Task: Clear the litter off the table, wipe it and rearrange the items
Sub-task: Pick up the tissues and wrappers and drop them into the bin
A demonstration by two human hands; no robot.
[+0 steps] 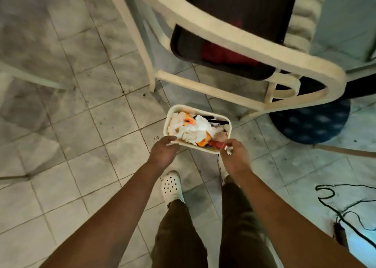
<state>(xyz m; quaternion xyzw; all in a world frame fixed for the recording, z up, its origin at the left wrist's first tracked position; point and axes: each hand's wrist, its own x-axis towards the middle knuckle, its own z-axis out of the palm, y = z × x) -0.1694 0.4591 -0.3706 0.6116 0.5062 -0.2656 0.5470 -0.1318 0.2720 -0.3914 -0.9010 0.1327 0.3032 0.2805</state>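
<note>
No brand, label or writing can be read anywhere here, the frame is too soft for it. Both hands are out over the tiled floor (pixel 81 125), carrying a cream rectangular tray (pixel 168 115) heaped with litter. The left hand (pixel 163 151) is closed on the tray's near left corner, fingers curled over the rim. The right hand (pixel 236 158) grips the near right corner, and its fingers also pinch a red wrapper (pixel 216 144) lying on that near edge. In the tray: crumpled white tissues (pixel 195 130) across the middle, orange scraps (pixel 188 120) near the far left corner and again at the near edge, something black (pixel 218 121) along the far right side. Just beyond the tray's far edge stands a cream plastic chair (pixel 223 34) with a dark tray (pixel 223 23) on its seat. Below, a white perforated clog (pixel 172 185) and dark trousers (pixel 179 237). A black cable (pixel 345 206) loops on the floor at right.
</note>
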